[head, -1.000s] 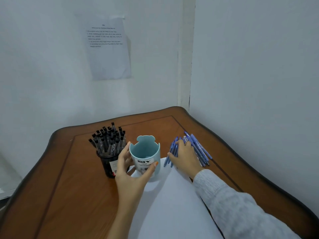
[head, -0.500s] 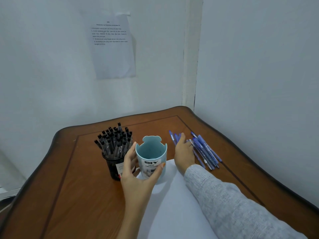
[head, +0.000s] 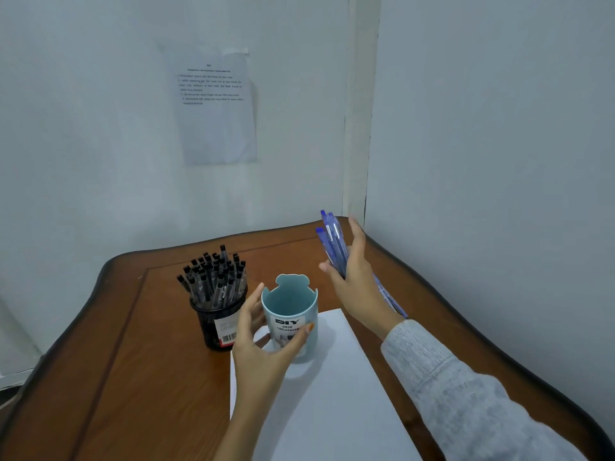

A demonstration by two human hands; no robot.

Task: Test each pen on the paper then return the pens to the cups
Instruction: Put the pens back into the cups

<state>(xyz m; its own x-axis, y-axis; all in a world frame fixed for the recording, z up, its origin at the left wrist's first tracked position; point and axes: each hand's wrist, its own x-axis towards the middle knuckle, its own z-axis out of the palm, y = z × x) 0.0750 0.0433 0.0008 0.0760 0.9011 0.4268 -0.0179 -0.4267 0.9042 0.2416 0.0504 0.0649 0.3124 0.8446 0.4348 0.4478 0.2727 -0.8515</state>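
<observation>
The right hand's (head: 357,277) grip clamps one bundle of blue pens (head: 329,241), three caps showing, above the surface's (head: 149,361) far right corner. The left hand's (head: 263,347) grip wraps the blue cup (head: 289,301) on the one paper sheet (head: 332,394). A second, black cup (head: 213,327) of black pens (head: 213,274) stands just left.

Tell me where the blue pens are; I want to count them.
In the head view, the blue pens are bunched in the right hand, raised off the table, just right of the light blue cup the left hand holds.
</observation>
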